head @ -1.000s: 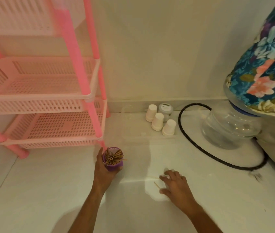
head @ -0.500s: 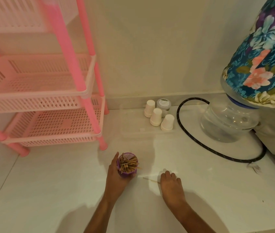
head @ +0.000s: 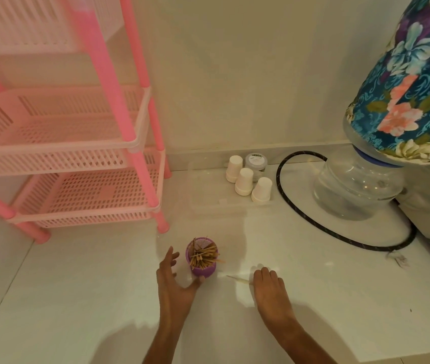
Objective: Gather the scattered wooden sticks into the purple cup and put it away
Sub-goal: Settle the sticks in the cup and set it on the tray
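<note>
The white counter (head: 313,298) carries a pink rack (head: 82,190) at the back left and a water bottle (head: 355,187) on the right. The left hand (head: 174,282) is spread open beside the purple cup (head: 202,269), thumb touching its base. The right hand (head: 270,288) lies flat, palm down. The cup stands upright before the rack's front leg, full of wooden sticks (head: 204,256). One loose stick (head: 237,279) lies between the cup and the right hand.

Purple cup (head: 201,261) upright, stick-filled — one stick (head: 238,279) loose beside.
</note>
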{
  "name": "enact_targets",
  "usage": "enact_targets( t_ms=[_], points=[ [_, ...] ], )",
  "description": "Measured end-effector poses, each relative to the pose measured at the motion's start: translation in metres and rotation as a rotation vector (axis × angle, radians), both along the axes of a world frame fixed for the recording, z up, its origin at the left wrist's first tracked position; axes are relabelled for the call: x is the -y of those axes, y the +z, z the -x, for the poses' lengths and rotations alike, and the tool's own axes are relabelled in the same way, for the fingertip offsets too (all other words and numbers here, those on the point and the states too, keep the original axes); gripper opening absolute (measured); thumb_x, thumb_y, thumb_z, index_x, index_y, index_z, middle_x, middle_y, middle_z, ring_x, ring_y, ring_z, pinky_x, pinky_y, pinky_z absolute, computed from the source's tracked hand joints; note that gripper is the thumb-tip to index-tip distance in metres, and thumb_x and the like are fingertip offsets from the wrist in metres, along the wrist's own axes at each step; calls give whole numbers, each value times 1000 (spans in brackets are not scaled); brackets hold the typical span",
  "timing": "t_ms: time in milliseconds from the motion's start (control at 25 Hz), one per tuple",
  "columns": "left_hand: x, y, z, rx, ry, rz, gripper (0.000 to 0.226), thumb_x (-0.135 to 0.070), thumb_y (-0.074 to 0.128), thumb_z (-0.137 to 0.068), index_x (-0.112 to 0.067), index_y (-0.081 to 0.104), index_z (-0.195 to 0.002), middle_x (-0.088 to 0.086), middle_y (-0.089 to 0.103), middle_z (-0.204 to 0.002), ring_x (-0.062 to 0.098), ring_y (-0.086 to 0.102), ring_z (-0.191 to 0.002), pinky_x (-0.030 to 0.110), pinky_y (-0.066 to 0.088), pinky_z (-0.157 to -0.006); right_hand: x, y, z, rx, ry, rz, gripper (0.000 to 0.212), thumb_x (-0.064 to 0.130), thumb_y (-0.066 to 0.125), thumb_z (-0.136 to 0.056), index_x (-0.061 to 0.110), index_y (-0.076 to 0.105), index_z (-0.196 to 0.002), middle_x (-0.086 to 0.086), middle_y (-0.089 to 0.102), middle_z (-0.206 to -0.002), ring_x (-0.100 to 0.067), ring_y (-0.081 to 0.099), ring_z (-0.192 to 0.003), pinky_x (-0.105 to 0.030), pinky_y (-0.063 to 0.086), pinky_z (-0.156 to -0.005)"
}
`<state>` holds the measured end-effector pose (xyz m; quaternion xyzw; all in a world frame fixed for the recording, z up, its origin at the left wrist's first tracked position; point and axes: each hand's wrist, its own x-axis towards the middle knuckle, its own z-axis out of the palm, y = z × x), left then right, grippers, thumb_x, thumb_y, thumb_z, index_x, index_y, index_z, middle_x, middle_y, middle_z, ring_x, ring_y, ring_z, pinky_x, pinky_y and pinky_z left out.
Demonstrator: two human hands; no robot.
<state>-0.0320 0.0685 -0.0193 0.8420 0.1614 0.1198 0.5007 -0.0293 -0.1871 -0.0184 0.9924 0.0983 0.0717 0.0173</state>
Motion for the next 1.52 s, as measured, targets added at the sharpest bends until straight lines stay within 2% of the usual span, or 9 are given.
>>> enact_targets(
  t_ms=[160, 320, 480, 600, 800, 960, 1120, 1320, 1520],
  points=[
    [22, -1, 28, 20, 130, -14, 92, -14, 97, -69, -34, 45, -142, -19, 53, -112, 8, 55, -101, 24, 49, -74, 8, 0, -1, -44, -25, -90, 45, -14, 85, -60, 6, 73, -99, -9, 66, -87, -27, 64, -71, -40, 56, -60],
    [52, -14, 51, -23, -18, -25, 58, -20, 90, -78, -45, 49, -109, -14, 55, -90, 12, 58, -82, 19, 46, -65, 17, 6, -6, -91, -20, -195, 42, -11, 88, -58, 12, 72, -89, -3, 67, -82, -25, 64, -67, -36, 51, -55],
    [73, -23, 43, -125, -318, -294, 49, -43, 68, -91, -50, 43, -133, -24, 51, -116, 0, 58, -103, 12, 49, -79, 24, 7, -4, -163, 38, -209, 27, 6, 88, -73, 16, 76, -95, -1, 71, -92, -24, 67, -77, -37, 53, -63],
    [78, -23, 13, -159, -551, -597, 59, -43, 54, -102, -40, 34, -158, -10, 44, -140, 9, 55, -121, 23, 55, -91, 24, 9, -5, -202, 45, -193, 23, -1, 86, -69, 18, 75, -77, 1, 69, -83, -23, 66, -74, -37, 51, -61],
    [88, 0, -41, -90, -786, -766, 23, -27, 57, -103, -25, 68, -123, -1, 52, -117, 20, 59, -94, 37, 58, -72, 22, 11, -8, -180, 12, -115, 38, -11, 88, -45, 14, 72, -68, -5, 71, -77, -26, 68, -65, -36, 54, -55],
    [92, 1, -48, 57, -938, -1086, 15, -13, 61, -97, -15, 69, -109, 4, 59, -108, 21, 63, -88, 37, 53, -55, 21, 3, -4, -222, -32, 42, 36, -4, 84, -62, 8, 75, -94, -12, 73, -101, -31, 70, -85, -42, 57, -70],
    [90, -6, -40, 68, -961, -1086, 15, -15, 52, -103, -13, 63, -112, 8, 60, -110, 20, 62, -78, 35, 53, -48, 21, 3, 4, -167, -18, 42, 35, -4, 83, -55, 7, 75, -87, -16, 73, -93, -31, 69, -74, -41, 58, -62],
    [86, -8, -36, 164, -896, -1053, 6, -19, 56, -102, -18, 62, -100, 3, 59, -95, 17, 56, -70, 30, 41, -45, 37, 8, -6, -235, 33, -290, 10, 17, 75, -94, 16, 72, -103, -1, 67, -108, -24, 65, -95, -37, 53, -77],
    [81, 2, -18, 201, -611, -890, 18, -24, 50, -107, -21, 62, -93, -2, 55, -86, 17, 56, -65, 32, 48, -46, 39, 33, -12, -384, -98, -1064, 16, 14, 80, -93, 27, 84, -87, 8, 77, -77, -15, 70, -69, -31, 57, -63]
  ],
)
